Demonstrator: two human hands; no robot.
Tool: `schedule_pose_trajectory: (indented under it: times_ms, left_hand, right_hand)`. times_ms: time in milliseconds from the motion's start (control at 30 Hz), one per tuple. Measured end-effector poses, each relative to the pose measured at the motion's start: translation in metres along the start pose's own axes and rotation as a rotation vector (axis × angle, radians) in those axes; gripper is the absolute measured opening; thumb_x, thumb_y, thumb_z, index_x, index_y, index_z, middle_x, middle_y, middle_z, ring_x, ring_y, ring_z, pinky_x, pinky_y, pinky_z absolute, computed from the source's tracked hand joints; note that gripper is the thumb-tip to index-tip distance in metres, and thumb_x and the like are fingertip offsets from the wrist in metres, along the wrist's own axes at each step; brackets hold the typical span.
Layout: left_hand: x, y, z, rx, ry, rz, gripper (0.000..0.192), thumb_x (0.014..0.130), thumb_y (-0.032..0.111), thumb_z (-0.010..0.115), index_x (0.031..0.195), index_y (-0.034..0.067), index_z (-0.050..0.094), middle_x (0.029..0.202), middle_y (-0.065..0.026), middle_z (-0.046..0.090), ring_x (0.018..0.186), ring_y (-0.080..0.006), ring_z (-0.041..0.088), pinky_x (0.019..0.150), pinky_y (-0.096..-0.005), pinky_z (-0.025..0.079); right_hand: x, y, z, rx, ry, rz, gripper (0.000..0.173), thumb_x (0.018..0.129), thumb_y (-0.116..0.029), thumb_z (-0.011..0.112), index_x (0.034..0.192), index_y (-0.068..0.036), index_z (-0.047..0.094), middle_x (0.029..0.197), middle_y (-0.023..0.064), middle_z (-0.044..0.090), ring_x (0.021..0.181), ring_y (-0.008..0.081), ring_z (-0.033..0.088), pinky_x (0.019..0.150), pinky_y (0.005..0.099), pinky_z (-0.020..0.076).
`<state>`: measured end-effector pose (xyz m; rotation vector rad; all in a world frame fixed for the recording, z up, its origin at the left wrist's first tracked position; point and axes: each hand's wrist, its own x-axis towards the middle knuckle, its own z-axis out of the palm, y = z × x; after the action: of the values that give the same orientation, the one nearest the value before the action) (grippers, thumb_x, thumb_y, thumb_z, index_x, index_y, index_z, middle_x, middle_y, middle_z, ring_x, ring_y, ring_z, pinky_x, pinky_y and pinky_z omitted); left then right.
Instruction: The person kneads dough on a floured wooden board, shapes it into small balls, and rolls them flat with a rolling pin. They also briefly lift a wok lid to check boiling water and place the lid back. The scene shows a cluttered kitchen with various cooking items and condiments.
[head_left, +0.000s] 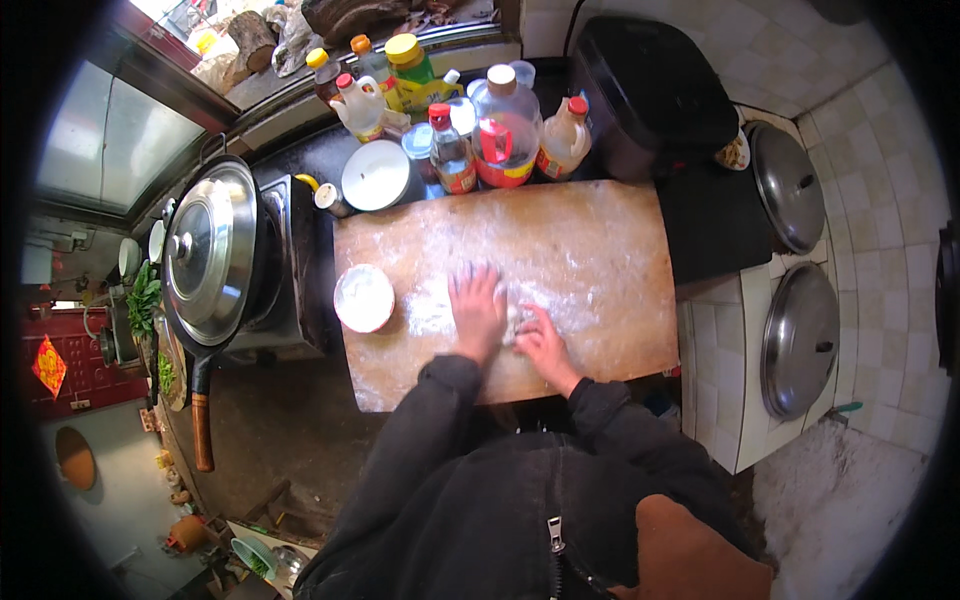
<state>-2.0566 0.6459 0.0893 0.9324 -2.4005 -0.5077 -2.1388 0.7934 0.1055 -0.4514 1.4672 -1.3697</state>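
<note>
A wooden board (615, 247) dusted with white powder lies before me. My left hand (478, 311) rests palm down on its powdered middle, fingers apart and slightly blurred. Just to the right, my right hand (542, 341) has its fingers curled beside a small pale lump, perhaps dough (514, 322). The lump lies between the two hands and is partly hidden; whether the right fingers grip it cannot be told. Near the board's left edge stands a round bowl (364, 298) of white powder.
Bottles, among them a large plastic jug (506, 135), and a white plate (376, 175) line the board's far edge. At left, a lidded wok (210, 255) sits on the stove, its wooden handle (202, 435) pointing towards me. Metal lids (801, 341) lie at right.
</note>
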Motion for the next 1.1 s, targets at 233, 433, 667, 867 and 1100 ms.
schedule_pose_trajectory:
  times_ms: [233,433,667,867,1100]
  left_hand:
    - [-0.015,-0.001,-0.011,-0.327,-0.285,0.015,0.034,0.102,0.023,0.045,0.123,0.004,0.064,0.126,-0.019,0.063,0.13,-0.0391,0.05,0.116,-0.0577,0.025]
    - [-0.072,0.018,-0.007,-0.21,0.014,-0.13,0.039,0.098,0.022,0.051,0.13,0.002,0.061,0.133,-0.0187,0.061,0.132,-0.0397,0.049,0.117,-0.057,0.023]
    - [0.02,-0.009,0.009,-0.03,-0.04,-0.059,0.035,0.099,0.024,0.051,0.125,0.005,0.063,0.135,-0.0179,0.06,0.136,-0.0394,0.044,0.117,-0.0579,0.022]
    - [-0.062,0.016,-0.025,-0.473,-0.129,-0.318,0.039,0.1,0.025,0.045,0.124,0.002,0.064,0.131,-0.0189,0.062,0.134,-0.0383,0.046,0.117,-0.0579,0.022]
    - [0.016,-0.013,-0.001,0.043,-0.021,-0.14,0.042,0.097,0.026,0.052,0.131,0.003,0.06,0.14,-0.0194,0.056,0.138,-0.0404,0.042,0.117,-0.0579,0.023]
  right_hand:
    - [0.018,-0.012,0.008,-0.22,0.021,-0.045,0.048,0.09,-0.004,0.064,0.136,-0.007,0.05,0.11,0.0113,0.063,0.081,0.0178,0.067,0.068,0.0333,0.0555]
    - [-0.007,0.01,0.011,-0.64,-0.012,-0.42,0.052,0.083,0.005,0.06,0.132,-0.009,0.056,0.113,0.0156,0.059,0.09,0.0297,0.066,0.076,0.0367,0.0564]
    - [0.014,-0.044,0.006,0.229,-0.012,0.295,0.054,0.094,-0.003,0.063,0.144,-0.004,0.042,0.117,0.015,0.058,0.085,0.0183,0.068,0.078,0.0312,0.059]
    - [0.006,-0.012,0.014,-0.754,-0.062,-0.553,0.047,0.087,0.002,0.065,0.131,-0.009,0.055,0.104,0.008,0.059,0.084,0.0234,0.068,0.072,0.0359,0.057]
    - [0.018,-0.022,0.0,-0.178,-0.072,-0.036,0.062,0.092,-0.004,0.065,0.147,-0.009,0.037,0.111,0.0111,0.057,0.085,0.0187,0.068,0.073,0.0314,0.0585]
